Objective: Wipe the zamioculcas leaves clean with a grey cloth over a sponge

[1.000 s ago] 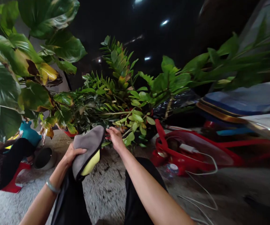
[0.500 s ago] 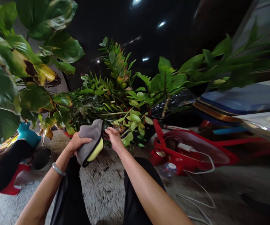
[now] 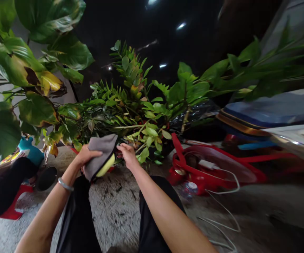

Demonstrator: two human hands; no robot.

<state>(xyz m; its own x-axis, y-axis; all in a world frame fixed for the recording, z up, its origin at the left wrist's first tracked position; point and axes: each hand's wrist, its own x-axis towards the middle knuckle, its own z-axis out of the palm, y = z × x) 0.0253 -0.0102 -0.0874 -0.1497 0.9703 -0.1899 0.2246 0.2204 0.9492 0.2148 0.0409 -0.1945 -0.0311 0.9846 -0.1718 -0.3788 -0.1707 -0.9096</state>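
Plain gray cloth (image 3: 101, 147) between hands (image 3: 85, 156)

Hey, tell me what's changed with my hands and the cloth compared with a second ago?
Your left hand has moved up and slightly right in the picture, closer to your right hand, carrying the cloth with it. Nothing was visibly taken or let go: the left hand still grips the cloth. The right hand and the middle plants stayed about where they were.
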